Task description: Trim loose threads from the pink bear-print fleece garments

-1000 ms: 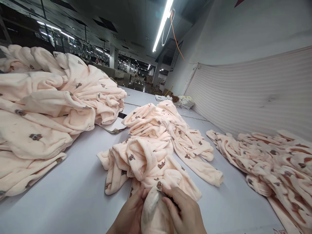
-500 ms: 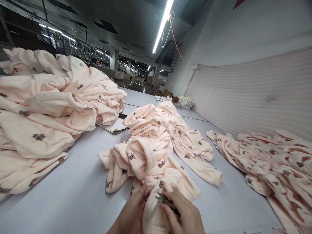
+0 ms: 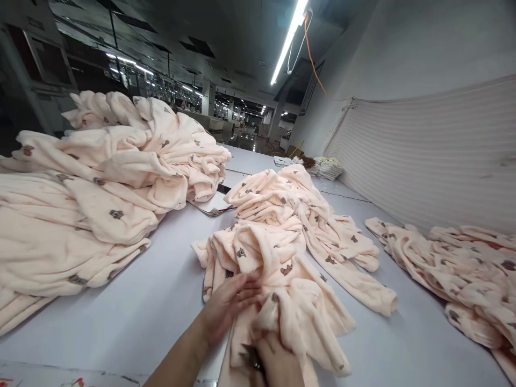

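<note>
A pale pink fleece garment with small brown bear prints (image 3: 298,279) lies bunched on the white table in front of me. My left hand (image 3: 231,303) rests against its left side, fingers stretched out over the folds. Low in the view, my right hand (image 3: 280,357) is closed around dark thread snips (image 3: 253,357), their blades pointing left. That hand is blurred and also presses into the fabric. Part of its fingers is hidden by the cloth.
A tall heap of the same fleece (image 3: 121,177) fills the left of the table (image 3: 121,322). More garments (image 3: 455,263) lie at the right by a striped cloth-covered wall (image 3: 423,161). Papers (image 3: 212,205) and stacked white pieces (image 3: 326,167) are farther back.
My left hand has let go of the gathered cloth and moved up onto the folds. My right hand has lowered with the snips. The view has turned left.
</note>
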